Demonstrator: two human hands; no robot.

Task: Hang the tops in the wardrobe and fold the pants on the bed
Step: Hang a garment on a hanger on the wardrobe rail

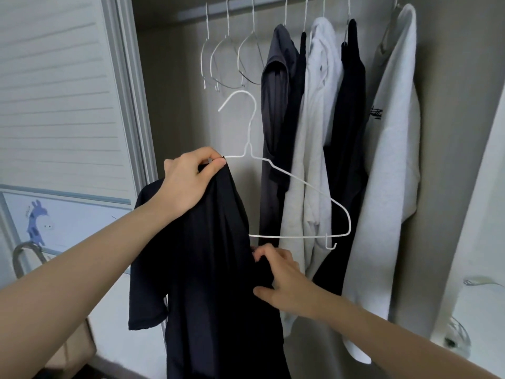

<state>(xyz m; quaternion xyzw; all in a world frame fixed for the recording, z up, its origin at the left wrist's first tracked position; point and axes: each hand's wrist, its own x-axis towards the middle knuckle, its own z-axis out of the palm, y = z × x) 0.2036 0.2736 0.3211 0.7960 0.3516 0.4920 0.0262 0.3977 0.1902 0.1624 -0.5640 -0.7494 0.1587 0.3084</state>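
1. Two bare hands work in front of the open wardrobe (175,110): the left hand (188,181) pinches the collar edge of a black short-sleeved T-shirt (207,269) together with the left shoulder of a white wire hanger (297,184); the right hand (284,283) grips a bunched fold of the same shirt just below the hanger's bottom bar.
2. Half of the hanger is inside the shirt; its right shoulder, bottom bar and small end hook stick out bare toward the hung clothes, and its top hook points up, below the rail (218,10) and not on it.
3. Three empty wire hangers (232,61) hang at the left end of the rail, with open room beneath them down to the hands.
4. Five garments fill the rail's right side, edge to edge: a dark grey T-shirt (276,105), a black top (295,110), a pale grey hooded sweatshirt (308,160), a long black garment (349,127) and a white sweatshirt with dark lettering (388,165) against the right wall.
5. White louvred sliding door (60,91) bounds the opening on the left.
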